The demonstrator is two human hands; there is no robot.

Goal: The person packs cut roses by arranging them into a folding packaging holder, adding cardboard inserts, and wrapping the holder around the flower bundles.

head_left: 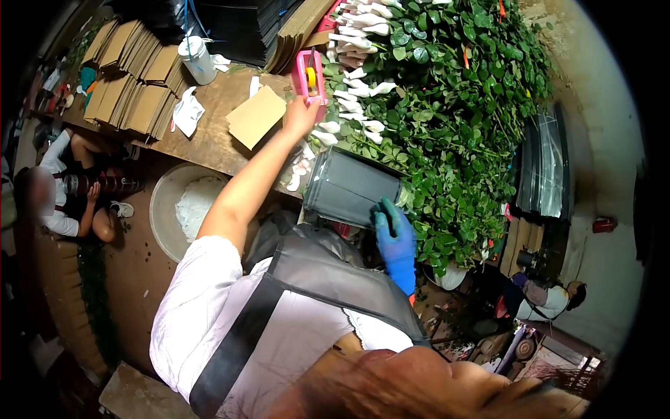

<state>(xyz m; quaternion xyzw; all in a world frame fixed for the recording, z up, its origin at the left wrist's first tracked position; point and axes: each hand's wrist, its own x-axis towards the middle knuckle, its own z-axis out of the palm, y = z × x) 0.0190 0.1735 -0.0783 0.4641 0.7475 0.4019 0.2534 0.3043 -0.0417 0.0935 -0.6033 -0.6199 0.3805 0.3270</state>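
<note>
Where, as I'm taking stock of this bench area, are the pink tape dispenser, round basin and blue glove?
Pink tape dispenser (311, 77): head view, on its yellow roll.
Round basin (162, 215): head view, on its picture-left wall.
Blue glove (398, 246): head view, on its blue middle.

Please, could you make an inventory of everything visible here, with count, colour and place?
table: one, brown, ahead
leafy stems: many, green, table right
wraps: many, white, beside stems
tape dispenser: one, pink, table middle
box: one, dark grey, near edge
cardboard stacks: several, brown, far left
loose cardboard: brown, left of dispenser, count unclear
canister: one, white, table left
dark stack: one, black, back
basin: one, pale, floor left
other people: two, far left, far right
left hand: one, bare, at dispenser
right hand: one, blue-gloved, by box
</note>
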